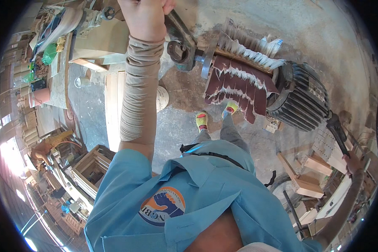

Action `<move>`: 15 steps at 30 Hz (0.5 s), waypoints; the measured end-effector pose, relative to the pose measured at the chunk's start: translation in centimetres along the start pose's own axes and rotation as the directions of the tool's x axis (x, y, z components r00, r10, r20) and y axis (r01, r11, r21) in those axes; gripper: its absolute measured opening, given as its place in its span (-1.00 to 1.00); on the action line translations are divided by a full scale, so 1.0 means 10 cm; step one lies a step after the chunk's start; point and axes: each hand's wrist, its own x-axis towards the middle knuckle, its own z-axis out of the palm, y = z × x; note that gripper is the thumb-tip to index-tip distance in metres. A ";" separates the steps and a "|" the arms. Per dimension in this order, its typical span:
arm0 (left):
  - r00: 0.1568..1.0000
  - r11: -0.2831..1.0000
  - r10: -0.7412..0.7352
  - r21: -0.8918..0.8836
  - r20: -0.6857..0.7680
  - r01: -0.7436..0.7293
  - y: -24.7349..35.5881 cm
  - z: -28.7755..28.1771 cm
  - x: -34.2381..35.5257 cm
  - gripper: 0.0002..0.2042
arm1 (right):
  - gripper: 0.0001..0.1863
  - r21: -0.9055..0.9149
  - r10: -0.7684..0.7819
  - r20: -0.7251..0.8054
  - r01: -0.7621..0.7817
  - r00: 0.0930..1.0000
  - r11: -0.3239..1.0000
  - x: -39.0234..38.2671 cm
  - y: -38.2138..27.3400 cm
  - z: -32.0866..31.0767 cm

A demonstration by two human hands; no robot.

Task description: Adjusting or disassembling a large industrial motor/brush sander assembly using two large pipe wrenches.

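A handheld brush sander hangs in front of me, between both hands. Its roller carries dark red abrasive strips (238,86) with torn, frayed edges and rows of pale bristles (252,48). A ribbed black motor (300,96) sits at its right end, and a dark metal bracket (185,38) at its left. My left hand (146,19), cut off by the top edge, is closed at the upper end of that bracket. At the far right, my right hand (353,163) is wrapped round the black rear handle (338,132) joined to the motor.
Wooden pieces (304,178) and a tyre-like ring (283,193) lie at the right. A pale bucket (162,98) stands beyond my left forearm. At the left are a cluttered bench (59,84) and stacked wooden frames (90,168). My feet in yellow sandals (201,119) are below the roller.
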 end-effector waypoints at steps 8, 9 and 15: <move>0.998 0.986 -0.051 0.157 -0.021 0.053 -0.48 -0.10 0.43 -0.71 | -0.58 0.310 -0.130 -0.487 0.310 0.864 0.899 0.42 0.36 2.52; 0.989 0.977 -0.130 0.163 -0.073 0.140 -0.59 -0.10 0.52 -0.71 | -0.56 0.425 -0.038 -0.477 0.268 0.878 0.865 0.51 0.24 2.75; 0.972 0.956 -0.212 0.184 -0.101 0.228 -1.08 -0.06 0.78 -0.75 | -0.55 0.437 0.026 -0.637 0.334 0.770 0.835 0.47 -0.13 2.92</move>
